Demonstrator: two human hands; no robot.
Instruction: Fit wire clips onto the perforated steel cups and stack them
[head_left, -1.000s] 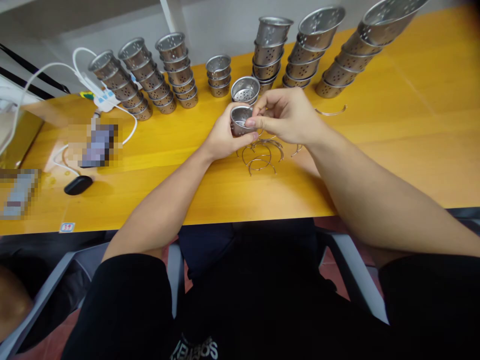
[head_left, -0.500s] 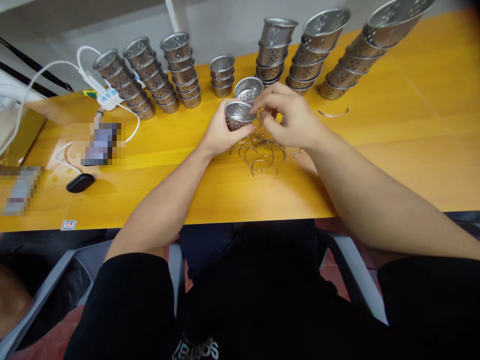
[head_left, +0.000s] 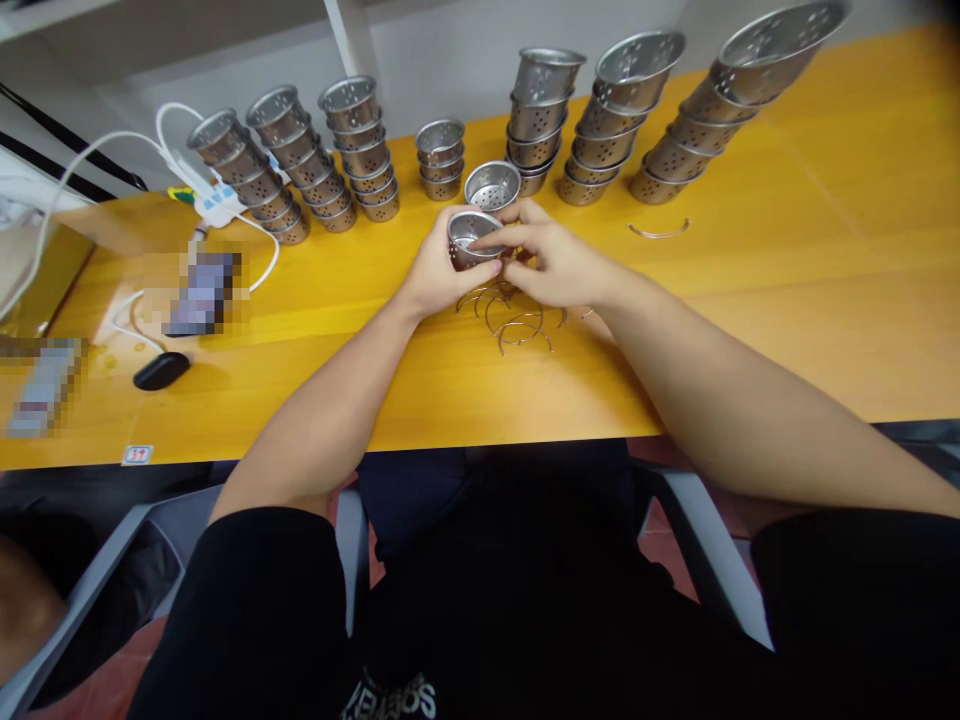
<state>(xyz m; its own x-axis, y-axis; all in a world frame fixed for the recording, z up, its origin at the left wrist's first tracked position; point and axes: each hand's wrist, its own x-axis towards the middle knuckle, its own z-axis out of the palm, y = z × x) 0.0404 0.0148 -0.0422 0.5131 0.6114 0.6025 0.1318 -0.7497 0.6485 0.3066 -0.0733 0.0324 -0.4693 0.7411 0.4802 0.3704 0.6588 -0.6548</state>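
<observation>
My left hand (head_left: 435,275) grips a small perforated metal cup (head_left: 466,236) just above the yellow table (head_left: 750,290). My right hand (head_left: 551,262) lies against the cup's right side, its fingers reaching over the rim; a thin wire piece seems pinched there, but I cannot tell for sure. Several curved wire handles (head_left: 517,318) lie in a loose pile on the table right under both hands. Another single perforated cup (head_left: 492,185) stands just behind the held one.
Stacks of perforated cups line the back: three leaning stacks at left (head_left: 300,165), a short stack (head_left: 440,157), three taller stacks at right (head_left: 645,110). One loose wire handle (head_left: 658,232) lies to the right. A white power strip with cables (head_left: 214,200) and a black oval object (head_left: 160,370) sit at left.
My right hand dropped to the wire pile half a second ago and has come back against the cup's rim. The held cup stays in my left hand, slightly lower.
</observation>
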